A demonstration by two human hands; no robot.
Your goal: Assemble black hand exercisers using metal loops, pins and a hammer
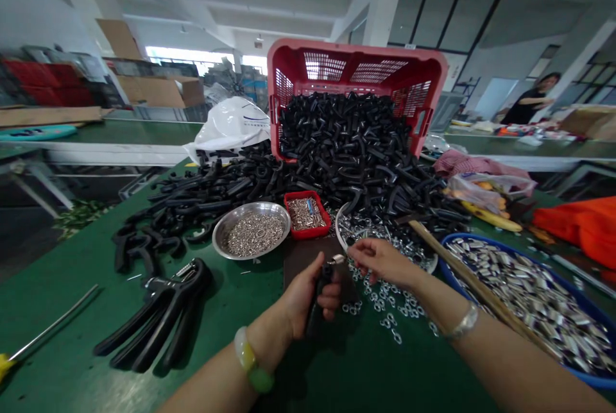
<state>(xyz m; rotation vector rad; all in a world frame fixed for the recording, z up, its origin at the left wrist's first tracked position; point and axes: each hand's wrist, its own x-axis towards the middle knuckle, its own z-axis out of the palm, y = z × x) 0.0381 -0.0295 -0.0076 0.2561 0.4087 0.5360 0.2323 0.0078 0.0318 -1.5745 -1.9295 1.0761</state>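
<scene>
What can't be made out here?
All head view:
- Middle of the black part: hidden by the left hand's fingers.
- Whether the right hand grips the silver piece: too small.
- Yellow end of the metal rod: cut off by left edge.
- Red crate's floor: hidden by piled black parts.
- Distant person's hand: blurred.

No legible text, brand or number. Print on the white bag (235, 119), at the far left corner of the table (62, 278), is too small to read. Likewise unreadable: a pale label (410, 47) on the rim of the red crate (346, 49), at the table's far edge, and dark marks on a teal object (38, 133), left, on another bench (144, 132).
</scene>
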